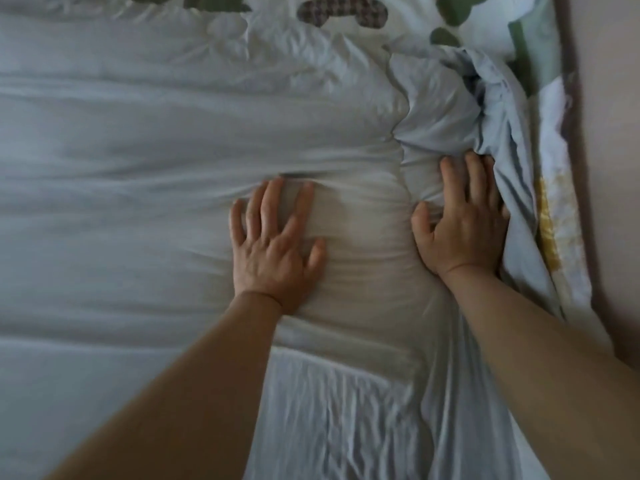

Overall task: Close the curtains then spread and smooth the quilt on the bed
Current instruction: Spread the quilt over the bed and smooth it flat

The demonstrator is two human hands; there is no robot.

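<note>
We press the quilt with both hands flat, fingers straight, gripping nothing; the bunched fold lies just beyond the right hand, the left hand farther.

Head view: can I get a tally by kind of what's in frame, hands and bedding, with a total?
Hands: 2, left hand and right hand, both flat on the quilt.
Quilts: 1, pale blue.
Patterned sheet: 1, showing beside the quilt.
Total: 4.

a home bedroom: pale quilt over a bed, patterned sheet beneath
</note>
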